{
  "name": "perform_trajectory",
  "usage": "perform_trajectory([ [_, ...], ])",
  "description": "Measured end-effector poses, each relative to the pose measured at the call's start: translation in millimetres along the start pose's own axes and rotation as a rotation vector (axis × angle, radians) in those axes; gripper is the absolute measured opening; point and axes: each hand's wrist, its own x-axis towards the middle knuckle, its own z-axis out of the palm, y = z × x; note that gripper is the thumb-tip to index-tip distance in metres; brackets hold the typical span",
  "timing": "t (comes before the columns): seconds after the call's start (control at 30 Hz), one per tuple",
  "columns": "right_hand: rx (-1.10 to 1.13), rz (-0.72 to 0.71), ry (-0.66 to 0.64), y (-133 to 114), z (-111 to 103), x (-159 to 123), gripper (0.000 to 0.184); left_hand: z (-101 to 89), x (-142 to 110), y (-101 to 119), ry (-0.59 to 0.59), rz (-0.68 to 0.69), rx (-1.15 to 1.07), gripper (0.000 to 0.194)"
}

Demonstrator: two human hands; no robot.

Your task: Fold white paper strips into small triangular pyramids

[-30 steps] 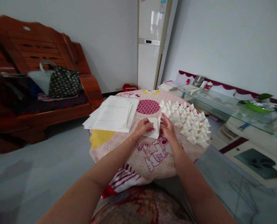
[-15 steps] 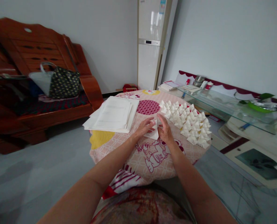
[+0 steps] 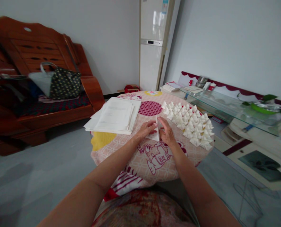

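Observation:
A small folded sheet of white paper lies on the cloth-covered table in front of me, its right part standing up. My left hand holds it from the left, fingers bent over it. On the other side my right hand pinches the raised flap, thumb and forefinger at its edge. Part of the sheet is hidden behind the fingers. To the right stand rows of pointed folded paper pieces. A stack of white paper sheets rests at the left of the table.
A wooden sofa with a dark patterned bag on it is at the left. Along the right wall runs a glass shelf with a green-leafed plant. A tall white air conditioner stands in the corner.
The right part of the small sheet has been turned up and leftward. My right hand has shifted slightly with it, while my left hand stays nearly in place.

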Motion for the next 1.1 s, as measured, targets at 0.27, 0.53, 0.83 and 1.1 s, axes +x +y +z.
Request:
perform_trajectory([
  [0.27,-0.06,-0.076,0.016,-6,-2,1,0.073,-0.2,0,0,0.068,-0.012,0.0,0.069],
  [0.53,-0.223,-0.111,0.111,-6,-3,1,0.046,-8.0,-1,-1,-0.013,0.133,0.098,0.039],
  [0.83,-0.306,-0.15,0.078,-22,-31,17,0.025,-25.0,9,18,0.143,0.504,0.682,0.011],
  [1.1,-0.196,-0.215,-0.186,-57,-64,33,0.009,-45.0,2,69,0.109,0.628,0.646,0.021],
])
